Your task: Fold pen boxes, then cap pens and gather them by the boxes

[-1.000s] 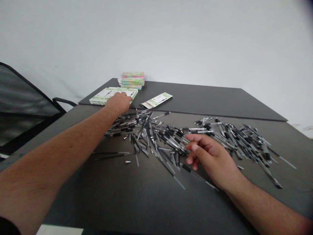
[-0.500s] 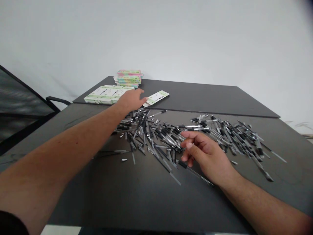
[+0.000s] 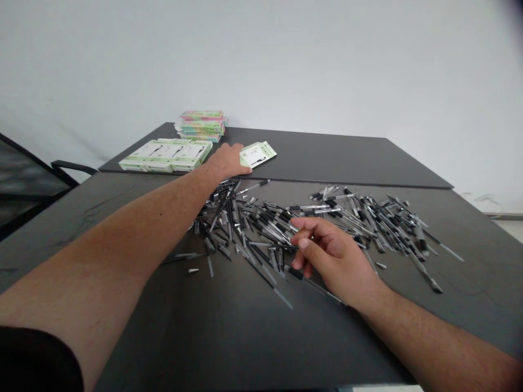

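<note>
Stretched far forward, my left hand (image 3: 227, 160) has its fingers and thumb around the left end of a flat white-and-green pen box (image 3: 259, 155) with a pen printed on it. My right hand (image 3: 333, 253) hovers over the near side of the pile, fingers loosely curled and thumb apart, with nothing visible in it. Below it lie clear pen barrels with black grips (image 3: 272, 226), refills and small tips, heaped together. One pen (image 3: 314, 284) lies just under the right hand, partly hidden by it.
At the back left, several white-and-green boxes (image 3: 167, 154) lie side by side, with a stack of pink and green boxes (image 3: 202, 125) behind them. A second heap of pen parts (image 3: 388, 223) spreads right. A black chair (image 3: 32, 179) stands left of the dark table (image 3: 196, 337).
My left hand has closed around the pen box's left end, and the box has turned slightly. The view has shifted a little to the right. My right hand keeps nearly the same pose.
</note>
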`<state>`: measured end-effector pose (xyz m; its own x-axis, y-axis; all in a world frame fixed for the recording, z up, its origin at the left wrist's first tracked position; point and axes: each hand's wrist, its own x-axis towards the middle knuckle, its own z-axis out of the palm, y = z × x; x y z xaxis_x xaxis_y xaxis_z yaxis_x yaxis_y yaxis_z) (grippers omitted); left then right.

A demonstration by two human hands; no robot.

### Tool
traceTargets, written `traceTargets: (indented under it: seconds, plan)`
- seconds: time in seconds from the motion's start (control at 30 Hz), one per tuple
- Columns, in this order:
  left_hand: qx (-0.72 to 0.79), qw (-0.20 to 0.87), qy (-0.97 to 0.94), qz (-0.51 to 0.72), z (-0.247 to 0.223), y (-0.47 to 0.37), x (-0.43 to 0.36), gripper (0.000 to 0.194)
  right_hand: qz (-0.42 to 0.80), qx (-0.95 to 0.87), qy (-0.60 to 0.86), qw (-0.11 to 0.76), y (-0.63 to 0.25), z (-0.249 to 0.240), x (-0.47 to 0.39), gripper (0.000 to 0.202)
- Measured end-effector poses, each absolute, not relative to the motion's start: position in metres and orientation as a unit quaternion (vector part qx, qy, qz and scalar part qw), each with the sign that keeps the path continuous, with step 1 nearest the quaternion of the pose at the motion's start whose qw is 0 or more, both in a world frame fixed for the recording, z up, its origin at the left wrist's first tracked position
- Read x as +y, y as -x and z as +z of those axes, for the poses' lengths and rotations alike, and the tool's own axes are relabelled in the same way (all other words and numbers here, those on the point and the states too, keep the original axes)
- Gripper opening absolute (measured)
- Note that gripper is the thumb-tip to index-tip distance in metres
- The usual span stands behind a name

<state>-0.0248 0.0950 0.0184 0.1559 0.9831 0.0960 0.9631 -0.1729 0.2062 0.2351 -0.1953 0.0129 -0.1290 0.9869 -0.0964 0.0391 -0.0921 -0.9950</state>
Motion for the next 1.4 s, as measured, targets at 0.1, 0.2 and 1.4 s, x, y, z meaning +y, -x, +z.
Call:
traceTargets:
  seconds: [0.1, 0.2, 1.4]
  plan:
    - [0.630, 0.054, -0.757, 0.168, 0.021, 0.024, 0.096, 0.104, 0.548, -0.513, 0.497, 0.436, -0.235, 0.012, -0.195, 0.054]
    - [0.621, 0.065, -0.744, 0.237, 0.030, 0.026, 0.097, 0.086, 0.543, -0.511, 0.501, 0.438, -0.235, 0.011, -0.195, 0.054]
    - [0.444, 0.536, -0.617, 0.367, 0.009, 0.003, -0.169, 0.031, 0.490, -0.614, 0.473, 0.399, -0.251, 0.003, -0.188, 0.036]
